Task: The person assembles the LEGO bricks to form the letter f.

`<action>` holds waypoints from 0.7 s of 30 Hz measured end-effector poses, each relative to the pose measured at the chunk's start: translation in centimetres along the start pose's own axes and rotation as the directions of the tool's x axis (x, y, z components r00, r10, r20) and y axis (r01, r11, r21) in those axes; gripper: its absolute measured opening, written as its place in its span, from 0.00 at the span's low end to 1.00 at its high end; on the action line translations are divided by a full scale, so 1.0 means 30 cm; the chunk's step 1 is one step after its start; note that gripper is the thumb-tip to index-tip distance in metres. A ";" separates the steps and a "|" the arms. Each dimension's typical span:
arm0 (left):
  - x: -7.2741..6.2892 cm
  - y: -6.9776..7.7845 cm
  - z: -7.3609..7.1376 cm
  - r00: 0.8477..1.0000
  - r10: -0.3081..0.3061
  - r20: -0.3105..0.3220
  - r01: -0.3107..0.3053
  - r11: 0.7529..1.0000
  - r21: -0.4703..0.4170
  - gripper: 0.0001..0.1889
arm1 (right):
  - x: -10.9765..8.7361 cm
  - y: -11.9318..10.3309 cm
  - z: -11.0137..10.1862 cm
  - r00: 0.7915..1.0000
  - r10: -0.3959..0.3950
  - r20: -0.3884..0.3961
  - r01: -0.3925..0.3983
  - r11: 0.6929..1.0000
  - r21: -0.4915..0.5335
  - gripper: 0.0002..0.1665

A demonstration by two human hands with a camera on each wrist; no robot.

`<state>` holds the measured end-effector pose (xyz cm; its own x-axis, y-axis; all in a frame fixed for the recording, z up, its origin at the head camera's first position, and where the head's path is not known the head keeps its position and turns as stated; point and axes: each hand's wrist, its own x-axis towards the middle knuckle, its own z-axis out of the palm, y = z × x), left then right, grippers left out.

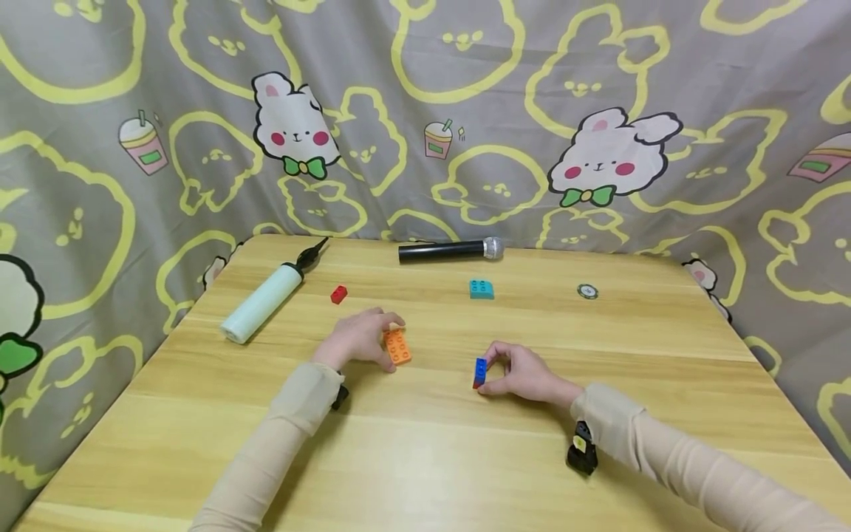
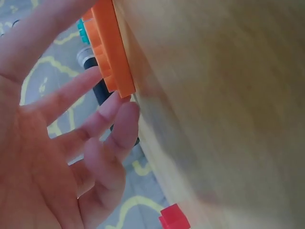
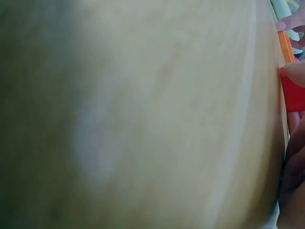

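My left hand (image 1: 361, 336) grips an orange toy brick (image 1: 397, 347) by its two ends, thumb at the near end and fingers at the far end. The brick lies studs up on the wooden table. In the left wrist view the fingertips meet the end of the orange brick (image 2: 114, 52). To the right, my right hand (image 1: 525, 371) pinches a blue brick (image 1: 480, 365) stacked on a red brick (image 1: 477, 384) between thumb and forefinger. Only the red brick (image 3: 293, 90) of that stack shows in the right wrist view, at its right edge. A gap separates the two hands.
Behind the hands lie a small red brick (image 1: 339, 295), a teal brick (image 1: 482, 289) and a round chip (image 1: 588, 292). A microphone (image 1: 445, 251) rests near the table's back edge, against the patterned curtain (image 1: 372, 199). A pale hand pump (image 1: 262, 303) lies at the left.
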<state>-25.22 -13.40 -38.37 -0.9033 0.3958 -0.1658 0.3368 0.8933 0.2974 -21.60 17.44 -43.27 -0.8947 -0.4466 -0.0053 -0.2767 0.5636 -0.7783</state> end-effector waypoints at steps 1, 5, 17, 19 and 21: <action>0.000 -0.001 0.002 1.000 -0.006 0.003 0.006 1.000 0.001 0.39 | -0.001 0.000 0.001 1.000 -0.001 0.000 0.001 1.000 0.001 0.20; 0.000 -0.003 0.005 0.999 -0.042 0.006 0.042 0.999 0.007 0.30 | -0.003 0.003 0.002 1.000 -0.008 0.005 0.008 1.000 0.010 0.20; -0.011 0.010 0.006 1.000 -0.010 -0.028 0.012 0.999 0.048 0.17 | -0.004 0.009 0.003 1.000 -0.007 0.006 0.007 1.000 0.006 0.20; -0.011 0.013 0.008 0.999 0.002 -0.048 0.001 0.998 0.065 0.17 | -0.005 0.007 0.003 1.000 -0.004 0.009 0.004 1.000 0.010 0.20; -0.012 0.018 0.010 0.997 0.012 -0.074 -0.006 0.996 0.086 0.17 | -0.005 0.005 0.003 1.000 -0.002 0.010 0.002 1.000 0.014 0.20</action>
<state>-24.63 -13.00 -38.42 -0.9163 0.3898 -0.0921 0.3636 0.9060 0.2168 -21.46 17.53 -43.45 -0.8904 -0.4550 -0.0101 -0.2736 0.5528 -0.7871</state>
